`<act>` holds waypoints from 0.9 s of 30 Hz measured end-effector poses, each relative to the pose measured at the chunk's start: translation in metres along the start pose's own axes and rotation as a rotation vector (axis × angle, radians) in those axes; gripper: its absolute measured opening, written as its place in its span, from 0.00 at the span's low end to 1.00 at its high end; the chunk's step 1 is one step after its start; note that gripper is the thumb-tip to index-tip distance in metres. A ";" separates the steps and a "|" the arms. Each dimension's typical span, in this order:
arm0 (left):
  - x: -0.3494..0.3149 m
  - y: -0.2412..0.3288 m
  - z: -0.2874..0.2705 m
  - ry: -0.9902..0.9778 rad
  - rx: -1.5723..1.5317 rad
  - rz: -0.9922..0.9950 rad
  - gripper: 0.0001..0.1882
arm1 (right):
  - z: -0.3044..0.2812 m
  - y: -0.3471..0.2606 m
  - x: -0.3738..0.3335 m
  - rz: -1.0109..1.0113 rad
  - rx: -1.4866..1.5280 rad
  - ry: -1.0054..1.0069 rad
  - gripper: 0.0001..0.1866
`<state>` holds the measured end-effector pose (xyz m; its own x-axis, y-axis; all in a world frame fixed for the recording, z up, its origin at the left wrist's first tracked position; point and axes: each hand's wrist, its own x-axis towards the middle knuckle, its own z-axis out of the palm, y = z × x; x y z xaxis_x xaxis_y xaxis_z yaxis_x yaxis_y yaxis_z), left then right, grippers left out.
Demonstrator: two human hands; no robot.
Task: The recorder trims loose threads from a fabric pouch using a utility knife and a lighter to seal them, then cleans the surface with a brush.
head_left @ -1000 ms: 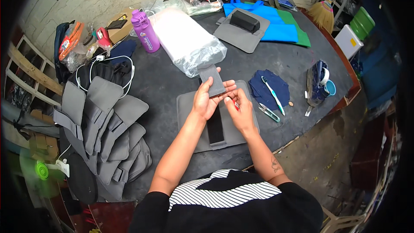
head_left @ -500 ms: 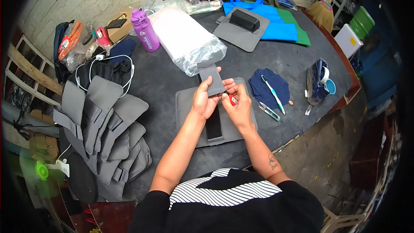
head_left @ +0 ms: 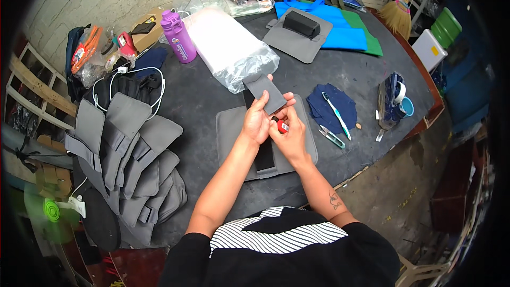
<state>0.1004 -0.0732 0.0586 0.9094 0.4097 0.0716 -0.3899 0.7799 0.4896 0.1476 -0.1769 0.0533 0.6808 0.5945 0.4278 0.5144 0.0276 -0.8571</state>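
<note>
One flap (head_left: 267, 94) is being pinched by the left hand (head_left: 257, 123), likely for steadiness; the right hand (head_left: 292, 138) is gripping a red object (head_left: 283, 126).

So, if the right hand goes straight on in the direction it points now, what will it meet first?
Likely the left hand, which holds the grey flap; depth is unclear, so the right hand could touch the flap first.
</note>
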 end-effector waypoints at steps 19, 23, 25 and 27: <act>-0.002 -0.004 -0.008 -0.036 -0.061 0.006 0.25 | 0.003 0.000 -0.002 -0.052 -0.060 0.001 0.10; -0.001 -0.006 -0.009 -0.026 -0.069 0.001 0.25 | 0.002 0.000 -0.003 -0.061 -0.068 0.002 0.11; -0.001 -0.007 -0.010 -0.014 -0.048 0.013 0.26 | 0.002 0.000 -0.003 -0.052 -0.058 0.005 0.12; 0.000 -0.005 -0.018 0.005 0.027 0.034 0.26 | 0.001 -0.003 -0.003 -0.018 0.031 0.001 0.14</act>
<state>0.0994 -0.0684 0.0408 0.8950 0.4380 0.0845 -0.4165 0.7527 0.5098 0.1439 -0.1779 0.0544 0.6720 0.5931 0.4435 0.5104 0.0630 -0.8576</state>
